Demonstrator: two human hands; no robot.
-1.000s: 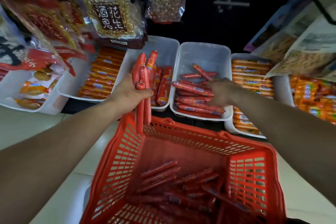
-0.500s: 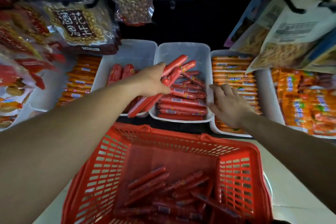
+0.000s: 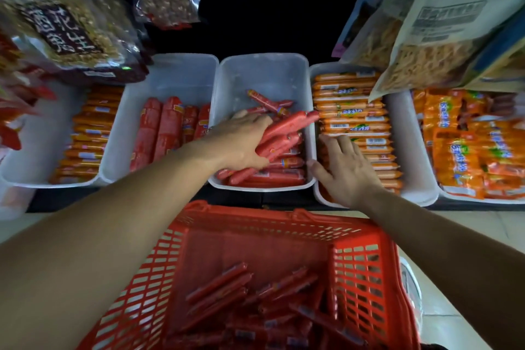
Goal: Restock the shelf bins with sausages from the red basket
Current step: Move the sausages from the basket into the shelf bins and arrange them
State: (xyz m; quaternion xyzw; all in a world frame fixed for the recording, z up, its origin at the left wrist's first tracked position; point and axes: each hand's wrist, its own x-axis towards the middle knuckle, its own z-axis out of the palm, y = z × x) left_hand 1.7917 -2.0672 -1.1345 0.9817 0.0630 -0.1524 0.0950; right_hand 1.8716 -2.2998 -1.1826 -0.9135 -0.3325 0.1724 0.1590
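Dim shelving (image 3: 119, 199) at twelve o'clock: over the centre bin (image 3: 264, 74) the left hand (image 3: 241, 145) grips a sausage bundle (image 3: 287, 129) mid-length, probably light, stiff, slippery. Right hand (image 3: 345, 170), three o'clock, spread, empty. More in the red basket (image 3: 255, 250) at six.

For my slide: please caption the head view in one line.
Left hand holds sausages over the middle bin; right hand open beside it, basket below.
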